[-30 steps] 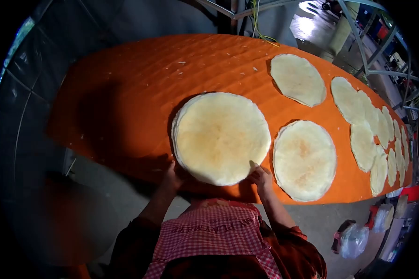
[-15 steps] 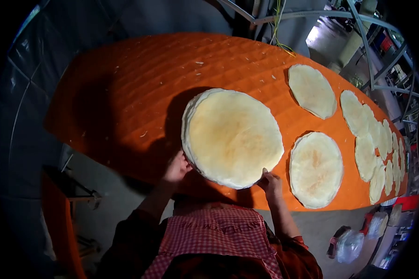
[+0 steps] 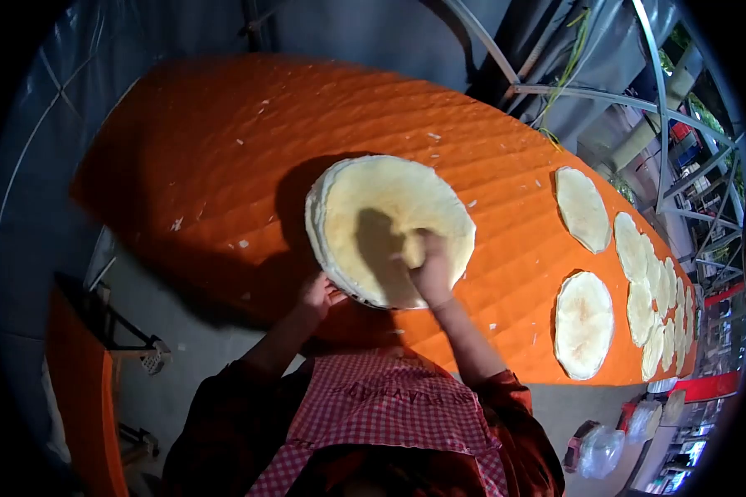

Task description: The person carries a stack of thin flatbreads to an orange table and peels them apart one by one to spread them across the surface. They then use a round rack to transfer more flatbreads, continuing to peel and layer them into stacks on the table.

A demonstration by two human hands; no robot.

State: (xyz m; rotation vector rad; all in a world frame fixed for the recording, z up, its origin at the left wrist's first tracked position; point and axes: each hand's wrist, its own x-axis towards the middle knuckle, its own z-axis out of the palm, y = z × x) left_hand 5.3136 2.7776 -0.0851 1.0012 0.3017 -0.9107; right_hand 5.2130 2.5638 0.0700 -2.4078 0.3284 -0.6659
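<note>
A thick stack of round pale flatbreads (image 3: 373, 207) lies near the front edge of a long orange quilted surface (image 3: 224, 141). My left hand (image 3: 315, 296) holds the stack's near-left edge from underneath. On top of the stack my right hand (image 3: 429, 265) lies palm down, blurred by motion, and casts a shadow across the bread. Whether its fingers pinch the top flatbread cannot be told.
Single flatbreads lie spread to the right: one (image 3: 583, 325) near the front edge, one (image 3: 582, 209) further back, and several overlapping ones (image 3: 655, 290) beyond. Plastic bags (image 3: 597, 451) sit on the floor at lower right. A metal frame (image 3: 663, 91) stands behind the surface.
My right hand left the stack's near-right edge and moved onto its top. My left hand stays at the near-left edge. The view has shifted left, so the spread flatbreads sit further right.
</note>
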